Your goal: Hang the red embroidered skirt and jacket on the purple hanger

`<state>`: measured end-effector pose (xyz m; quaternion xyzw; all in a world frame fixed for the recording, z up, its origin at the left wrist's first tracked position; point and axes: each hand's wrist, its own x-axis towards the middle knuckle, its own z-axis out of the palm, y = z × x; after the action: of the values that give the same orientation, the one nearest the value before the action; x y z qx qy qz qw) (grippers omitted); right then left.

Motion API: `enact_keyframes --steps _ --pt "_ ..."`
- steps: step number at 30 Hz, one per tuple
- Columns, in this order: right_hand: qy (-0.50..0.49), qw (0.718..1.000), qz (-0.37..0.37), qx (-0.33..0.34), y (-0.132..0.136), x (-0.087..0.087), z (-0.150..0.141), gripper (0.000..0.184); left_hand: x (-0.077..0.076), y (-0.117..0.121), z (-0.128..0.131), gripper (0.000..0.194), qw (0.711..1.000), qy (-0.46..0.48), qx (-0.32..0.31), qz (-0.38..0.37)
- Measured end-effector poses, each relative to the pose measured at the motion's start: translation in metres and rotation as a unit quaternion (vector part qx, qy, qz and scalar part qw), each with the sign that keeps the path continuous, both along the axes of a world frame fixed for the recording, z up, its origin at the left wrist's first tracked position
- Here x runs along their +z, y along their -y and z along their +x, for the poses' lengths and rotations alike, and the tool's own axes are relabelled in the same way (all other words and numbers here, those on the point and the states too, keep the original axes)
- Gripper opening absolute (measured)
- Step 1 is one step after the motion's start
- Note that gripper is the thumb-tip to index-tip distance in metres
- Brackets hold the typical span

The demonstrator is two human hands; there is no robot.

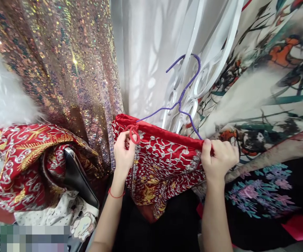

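One left hand (125,148) pinches a red cord (130,132) below the purple hanger (179,102); the right hand (221,157) grips the waistband (167,132) of a red garment (156,154), spread below the hanger. The hanger's arms already meet the waistband; whether they are secured, I cannot tell.

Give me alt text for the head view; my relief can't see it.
Left hand and right hand hold a red embroidered garment by its top edge, a purple hanger showing above it. A red cord loops at the left hand. Left of them, another red garment lies in front of sequined fabric.
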<state>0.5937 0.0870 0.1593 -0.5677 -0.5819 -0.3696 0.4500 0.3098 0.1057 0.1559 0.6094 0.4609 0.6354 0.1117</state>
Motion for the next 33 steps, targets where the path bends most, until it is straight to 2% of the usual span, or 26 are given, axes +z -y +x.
enact_keyframes --steps 3,7,10,13,15,17,18,20,22,23,25,27,30,33 --pt "0.004 1.0 0.008 0.002 0.001 0.0 -0.002 0.042 0.01 -0.005 0.001 0.037 0.998 0.047 0.01 0.034" --pt "0.003 1.0 0.017 -0.007 0.002 -0.002 -0.006 0.042 0.022 -0.002 0.003 0.039 0.992 0.046 -0.072 0.094" --pt "0.003 1.0 0.017 -0.012 0.001 -0.005 -0.006 0.042 0.028 0.011 0.006 0.035 0.972 -0.047 -0.183 0.141" --pt "-0.005 1.0 0.013 -0.012 0.001 -0.007 -0.003 0.04 0.021 0.024 0.005 0.037 0.937 -0.167 -0.277 0.135" --pt "-0.02 1.0 0.017 -0.002 0.002 -0.007 -0.004 0.036 0.008 0.027 -0.001 0.034 0.94 -0.163 -0.273 0.123" --pt "-0.048 0.998 0.027 0.003 0.007 -0.004 -0.012 0.027 -0.009 0.026 -0.01 0.027 0.963 -0.078 -0.227 0.124" --pt "-0.059 0.998 0.031 -0.002 0.011 -0.002 -0.019 0.026 -0.017 0.024 -0.015 0.025 0.974 -0.012 -0.188 0.129" --pt "-0.05 0.998 0.042 -0.008 0.021 0.002 -0.042 0.039 -0.029 0.019 -0.024 0.02 0.982 0.118 -0.09 0.114" --pt "0.01 0.998 0.048 0.037 0.029 0.007 -0.072 0.045 -0.033 0.011 -0.027 0.012 0.984 0.172 -0.015 0.049" --pt "0.049 0.994 0.042 0.084 0.03 0.009 -0.088 0.043 -0.033 0.007 -0.027 0.011 0.986 0.165 -0.003 0.011" --pt "0.112 0.978 0.01 0.176 0.028 0.013 -0.119 0.04 -0.03 -0.002 -0.024 0.025 0.991 0.126 -0.023 -0.044" --pt "0.144 0.961 -0.024 0.235 0.019 0.017 -0.143 0.041 -0.026 -0.012 -0.021 0.036 0.989 0.126 -0.053 -0.063" --pt "0.157 0.952 -0.035 0.26 0.002 0.022 -0.157 0.027 -0.021 -0.02 -0.024 0.034 0.98 0.142 -0.108 -0.089" --pt "0.118 0.958 -0.038 0.26 -0.003 0.029 -0.146 0.01 -0.017 -0.017 -0.039 0.03 0.967 0.113 -0.187 -0.127"
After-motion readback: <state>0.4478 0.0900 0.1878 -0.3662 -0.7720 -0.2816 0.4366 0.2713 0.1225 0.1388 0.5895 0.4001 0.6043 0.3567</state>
